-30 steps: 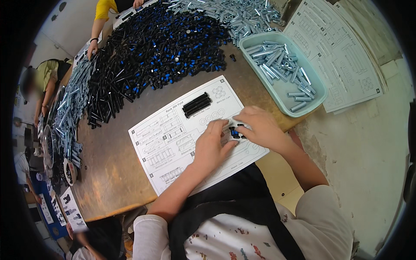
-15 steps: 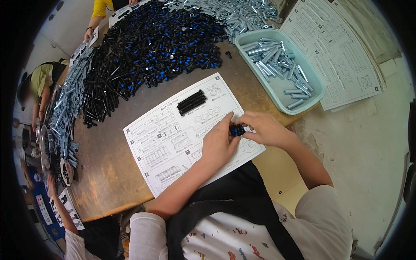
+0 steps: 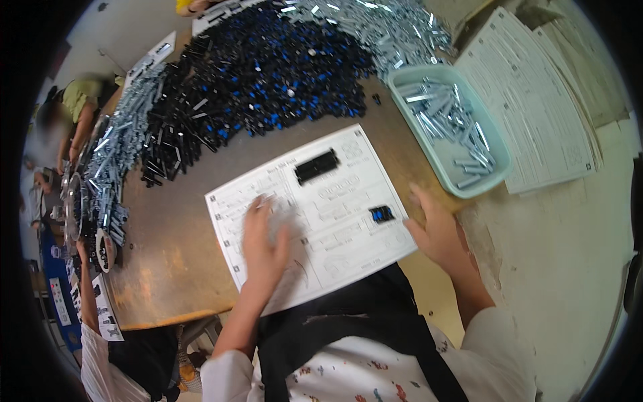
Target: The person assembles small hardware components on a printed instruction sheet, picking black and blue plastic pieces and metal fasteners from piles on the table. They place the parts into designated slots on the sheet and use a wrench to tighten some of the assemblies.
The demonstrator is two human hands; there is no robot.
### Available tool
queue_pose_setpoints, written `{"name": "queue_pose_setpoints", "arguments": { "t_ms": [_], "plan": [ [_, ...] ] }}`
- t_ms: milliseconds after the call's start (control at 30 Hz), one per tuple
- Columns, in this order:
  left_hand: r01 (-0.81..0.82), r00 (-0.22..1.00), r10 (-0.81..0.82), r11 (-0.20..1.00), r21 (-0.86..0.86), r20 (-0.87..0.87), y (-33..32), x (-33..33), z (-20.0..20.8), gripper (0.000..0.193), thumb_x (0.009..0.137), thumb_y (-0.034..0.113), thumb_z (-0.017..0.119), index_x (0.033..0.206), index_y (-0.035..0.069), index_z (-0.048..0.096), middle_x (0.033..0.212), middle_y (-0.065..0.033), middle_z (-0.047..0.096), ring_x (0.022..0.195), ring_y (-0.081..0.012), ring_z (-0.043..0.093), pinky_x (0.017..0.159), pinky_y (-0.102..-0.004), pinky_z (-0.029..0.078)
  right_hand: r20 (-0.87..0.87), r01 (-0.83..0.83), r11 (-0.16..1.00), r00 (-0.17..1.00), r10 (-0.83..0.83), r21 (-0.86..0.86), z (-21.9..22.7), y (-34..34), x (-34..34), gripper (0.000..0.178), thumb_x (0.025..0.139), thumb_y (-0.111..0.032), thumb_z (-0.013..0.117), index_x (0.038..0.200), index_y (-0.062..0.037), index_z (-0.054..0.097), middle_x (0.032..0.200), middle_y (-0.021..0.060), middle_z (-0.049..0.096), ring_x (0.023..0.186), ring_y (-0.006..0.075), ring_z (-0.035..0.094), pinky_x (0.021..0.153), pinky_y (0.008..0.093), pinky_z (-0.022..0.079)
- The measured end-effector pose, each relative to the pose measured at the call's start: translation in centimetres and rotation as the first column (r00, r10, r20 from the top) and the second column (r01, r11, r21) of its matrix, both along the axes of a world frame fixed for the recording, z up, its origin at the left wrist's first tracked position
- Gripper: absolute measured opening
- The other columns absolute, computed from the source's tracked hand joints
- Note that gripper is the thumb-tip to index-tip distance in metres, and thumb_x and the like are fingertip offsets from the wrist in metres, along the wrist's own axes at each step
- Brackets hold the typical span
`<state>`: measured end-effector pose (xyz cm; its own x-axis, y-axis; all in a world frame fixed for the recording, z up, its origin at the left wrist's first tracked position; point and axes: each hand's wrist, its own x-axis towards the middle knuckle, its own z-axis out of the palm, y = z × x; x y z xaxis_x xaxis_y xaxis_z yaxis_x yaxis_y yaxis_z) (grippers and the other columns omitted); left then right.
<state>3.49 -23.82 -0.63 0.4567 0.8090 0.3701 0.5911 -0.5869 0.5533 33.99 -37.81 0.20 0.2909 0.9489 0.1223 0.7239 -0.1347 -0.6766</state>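
Observation:
A printed instruction sheet point(image 3: 348, 254) lies on the table before me. Near its top edge a row of long black bolts point(image 3: 317, 167) rests side by side. A small cluster of short black bolts with blue patches point(image 3: 381, 214) sits by the sheet's right edge. Just right of that cluster is my right hand point(image 3: 439, 231), open, thumb and fingers apart, with nothing in it. My left hand point(image 3: 264, 244) is over the sheet's left part, blurred by motion; its thumb stands away from its fingers and it appears to hold nothing.
A big heap of black and blue-patched bolts point(image 3: 261, 74) covers the far table, with silvery parts point(image 3: 395, 30) beyond. A pale green tray point(image 3: 504, 171) of metal tubes point(image 3: 455, 124) stands at right, beside stacked printed sheets point(image 3: 536, 100). Other people work at left.
My hands have let go of the blue-patched bolts, which now lie on the sheet. The left hand has swung left; the right has drawn off to the right. The view has shifted slightly.

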Motion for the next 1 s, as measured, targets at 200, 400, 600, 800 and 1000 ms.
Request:
{"name": "queue_pose_setpoints", "arguments": {
  "t_ms": [200, 400, 600, 800, 1000],
  "plan": [
    [-0.334, 0.915, 0.380, 0.901, -0.277, 0.132, 1.8, -9.7, -1.1, 0.044, 0.090, 0.011, 0.062, 0.131, -0.004, 0.052, 0.145, -0.0289, 0.039, 0.131, -0.0428, 0.044, 0.106, -0.0444, 0.040, 0.043, -0.029, 0.999, 0.999, 0.030, -0.032, 1.3, 0.7, -2.1, 0.063, 0.082, -0.012, 0.068, 0.139, 0.0002, 0.045, 0.126, 0.0241, 0.059, 0.114, 0.0406, 0.057, 0.096, 0.0469, 0.044],
    [-0.099, 0.994, 0.102, 0.992, -0.084, 0.034, 9.7, -4.4, 0.9, 0.042, 0.090, 0.015, 0.063, 0.128, 0.001, 0.057, 0.135, -0.0212, 0.055, 0.127, -0.0374, 0.050, 0.104, -0.0414, 0.043, 0.110, -0.172, 0.985, 0.980, 0.168, 0.027, 3.4, 13.2, -2.9, 0.052, 0.086, -0.018, 0.066, 0.134, -0.0042, 0.051, 0.119, 0.0183, 0.064, 0.104, 0.0340, 0.064, 0.088, 0.0424, 0.050],
    [-0.135, 0.984, 0.135, 0.991, 0.005, -0.119, 18.6, 2.6, -1.7, 0.053, 0.084, 0.014, 0.069, 0.134, 0.005, 0.052, 0.140, -0.0185, 0.050, 0.129, -0.0351, 0.047, 0.105, -0.0429, 0.044, 0.250, -0.151, 0.988, 0.957, 0.150, -0.013, -0.8, 28.2, -7.9, 0.049, 0.082, -0.026, 0.071, 0.124, -0.0041, 0.060, 0.110, 0.0180, 0.065, 0.099, 0.0349, 0.066, 0.084, 0.0455, 0.053],
    [-0.132, 0.991, 0.132, 0.991, 0.030, -0.004, 20.2, 1.0, -2.9, 0.012, 0.079, 0.013, 0.075, 0.087, 0.007, 0.069, 0.083, -0.0098, 0.059, 0.078, -0.0295, 0.062, 0.068, -0.0427, 0.049, 0.286, -0.127, 0.989, 0.953, 0.099, 0.081, -1.8, 29.8, -12.4, 0.025, 0.082, -0.017, 0.071, 0.104, -0.0058, 0.065, 0.101, 0.0145, 0.063, 0.091, 0.0342, 0.065, 0.078, 0.0442, 0.053],
    [-0.124, 0.992, 0.123, 0.991, 0.044, 0.030, 19.5, -0.6, -2.5, 0.013, 0.078, 0.013, 0.076, 0.088, 0.008, 0.070, 0.092, -0.0110, 0.065, 0.082, -0.0294, 0.065, 0.072, -0.0405, 0.052, 0.324, -0.286, 0.958, 0.907, 0.268, 0.008, -1.0, 28.5, -15.5, 0.014, 0.085, -0.010, 0.067, 0.099, -0.0069, 0.065, 0.102, 0.0128, 0.062, 0.087, 0.0354, 0.066, 0.075, 0.0461, 0.054]
  ]
}}
